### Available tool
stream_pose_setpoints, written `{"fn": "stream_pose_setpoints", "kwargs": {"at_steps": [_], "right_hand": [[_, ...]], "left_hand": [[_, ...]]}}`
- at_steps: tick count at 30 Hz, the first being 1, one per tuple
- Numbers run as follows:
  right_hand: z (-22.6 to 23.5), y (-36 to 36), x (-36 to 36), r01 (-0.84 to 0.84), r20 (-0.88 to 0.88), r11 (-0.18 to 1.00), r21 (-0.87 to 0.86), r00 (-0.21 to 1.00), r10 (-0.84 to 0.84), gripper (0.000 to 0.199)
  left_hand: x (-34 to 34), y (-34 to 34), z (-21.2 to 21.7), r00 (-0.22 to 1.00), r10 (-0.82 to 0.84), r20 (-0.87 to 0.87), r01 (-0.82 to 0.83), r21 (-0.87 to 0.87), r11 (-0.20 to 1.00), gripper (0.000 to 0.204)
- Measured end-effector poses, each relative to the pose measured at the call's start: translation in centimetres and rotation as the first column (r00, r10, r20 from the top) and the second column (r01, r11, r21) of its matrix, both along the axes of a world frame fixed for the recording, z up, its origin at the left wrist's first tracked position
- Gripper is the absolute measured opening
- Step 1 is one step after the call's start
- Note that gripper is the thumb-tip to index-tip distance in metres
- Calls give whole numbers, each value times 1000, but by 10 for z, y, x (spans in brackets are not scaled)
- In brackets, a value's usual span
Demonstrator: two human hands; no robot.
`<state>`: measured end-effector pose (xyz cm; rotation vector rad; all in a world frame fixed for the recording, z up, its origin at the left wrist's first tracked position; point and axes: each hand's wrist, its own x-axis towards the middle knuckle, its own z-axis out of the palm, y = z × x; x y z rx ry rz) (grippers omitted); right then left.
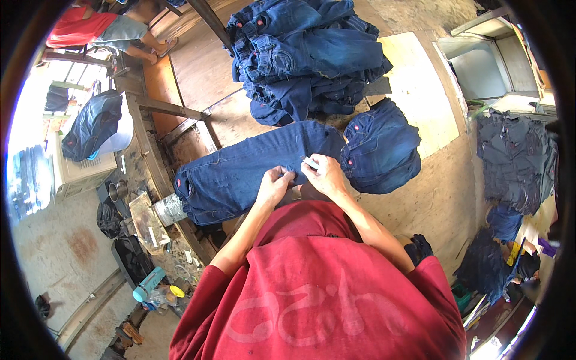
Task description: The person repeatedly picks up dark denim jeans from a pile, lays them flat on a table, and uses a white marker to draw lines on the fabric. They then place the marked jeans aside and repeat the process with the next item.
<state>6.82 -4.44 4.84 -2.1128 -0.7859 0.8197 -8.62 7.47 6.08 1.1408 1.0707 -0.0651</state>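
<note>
A pair of blue denim jeans [240, 161] lies stretched lengthwise in front of me, its left end drawn over a pale, worn cylinder [170, 210]. My left hand [276, 183] is closed at the near edge of the denim, fingertips pinched on the cloth. Just right of it, my right hand [324, 176] grips a small, flat white piece [310, 162] between thumb and fingers, close above the denim. What the white piece is made of does not show. A bunched denim garment [381, 147] rests against the right end of the jeans.
A tall pile of folded jeans [312, 57] stands beyond. On the left is a worn wooden bench [147, 222] with a metal cup [118, 191]. A light-blue bottle [149, 284] lies lower left. Dark garments [516, 159] are heaped at right. Another person [84, 30] sits far left.
</note>
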Motion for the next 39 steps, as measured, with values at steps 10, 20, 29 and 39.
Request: {"fn": "stream_pose_setpoints", "kwargs": {"at_steps": [10, 20, 29, 39], "right_hand": [[42, -9, -4, -108, 73, 992, 66, 992, 103, 25], [23, -35, 38, -6, 351, 991, -135, 935, 54, 35], [-77, -73, 50, 536, -717, 719, -442, 271, -642, 86], [-149, -55, 167, 781, -319, 608, -141, 546, -775, 56]], "left_hand": [[-32, 23, 13, 978, -100, 184, 152, -298, 942, 82], [-52, 57, 32, 886, -396, 239, 395, 58, 917, 71], [-186, 213, -9, 782, 365, -505, 191, 752, 631, 60], [-152, 38, 48, 819, 418, -392, -30, 699, 714, 59]]}}
